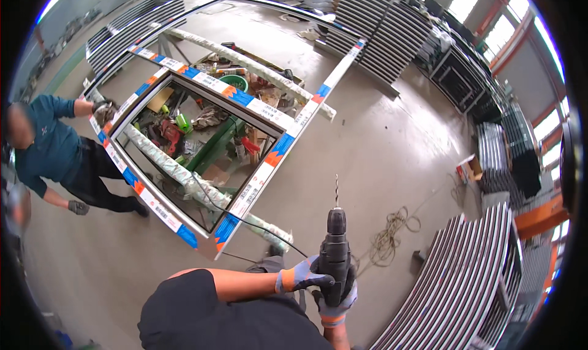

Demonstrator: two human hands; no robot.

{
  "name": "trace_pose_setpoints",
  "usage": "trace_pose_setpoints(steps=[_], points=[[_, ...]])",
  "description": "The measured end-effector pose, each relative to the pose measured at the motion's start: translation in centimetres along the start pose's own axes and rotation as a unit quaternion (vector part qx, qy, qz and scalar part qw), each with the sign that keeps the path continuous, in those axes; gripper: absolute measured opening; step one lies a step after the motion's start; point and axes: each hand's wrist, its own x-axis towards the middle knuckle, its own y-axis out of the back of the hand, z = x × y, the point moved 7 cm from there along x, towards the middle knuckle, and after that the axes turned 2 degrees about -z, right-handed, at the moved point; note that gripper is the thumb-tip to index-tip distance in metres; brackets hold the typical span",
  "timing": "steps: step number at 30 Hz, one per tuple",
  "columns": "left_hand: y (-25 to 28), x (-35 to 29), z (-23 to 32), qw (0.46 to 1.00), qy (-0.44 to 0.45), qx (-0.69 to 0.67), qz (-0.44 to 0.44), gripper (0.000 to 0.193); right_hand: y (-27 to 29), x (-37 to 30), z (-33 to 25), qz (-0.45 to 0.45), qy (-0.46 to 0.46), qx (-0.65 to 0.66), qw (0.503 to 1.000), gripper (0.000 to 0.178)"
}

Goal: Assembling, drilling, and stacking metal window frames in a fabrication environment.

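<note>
A black power drill (334,252) points away from me, a twist bit (336,192) standing in its chuck. Both hands are closed around it in grey and orange gloves with dark palms. My left hand (304,274) grips the drill body from the left side. From the lower right, my right hand (344,302) wraps around its rear; the handle is mostly hidden. Ahead to the left lies a large metal frame (250,192) covered in blue, white and orange protective film. The bit is apart from the frame. A dark cable (257,224) runs across the frame's near corner toward my left hand.
Wrapped support bars (160,160) carry the frame. Beneath it are tools, scraps and a green bowl (234,82). A co-worker (55,144) stands left, one gloved hand at the frame. Stacked metal profiles (450,276) stand right; a coiled rope or cable (390,238) lies on the floor.
</note>
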Motion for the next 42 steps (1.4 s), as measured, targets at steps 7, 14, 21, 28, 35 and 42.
trace_pose_setpoints(steps=[7, 14, 21, 28, 35, 42], points=[[3.8, 10.0, 2.6, 0.999, -0.043, 0.019, -0.001, 0.072, 0.6, 10.0, 6.2, -0.071, 0.006, -0.03, 0.997, 0.104], [8.2, 16.1, 6.2, 0.987, -0.098, 0.027, 0.122, 0.076, -0.2, 16.8, 16.0, -0.117, 0.012, 0.106, 0.987, 0.091], [14.0, 16.2, 8.1, 0.907, -0.303, -0.038, 0.29, 0.075, 0.2, 25.3, 27.9, -0.235, -0.048, 0.164, 0.957, 0.07], [11.6, 10.0, 17.6, 0.772, -0.532, -0.037, 0.346, 0.072, -1.4, 38.4, 33.6, -0.269, -0.02, 0.153, 0.951, 0.053], [4.1, 0.7, 25.9, 0.575, -0.692, 0.095, 0.426, 0.074, -10.8, 45.7, 29.7, -0.352, 0.061, 0.179, 0.917, 0.05], [8.8, -4.3, 27.4, 0.419, -0.755, 0.078, 0.499, 0.051, -22.8, 50.3, 22.0, -0.383, 0.154, 0.154, 0.898, 0.053]])
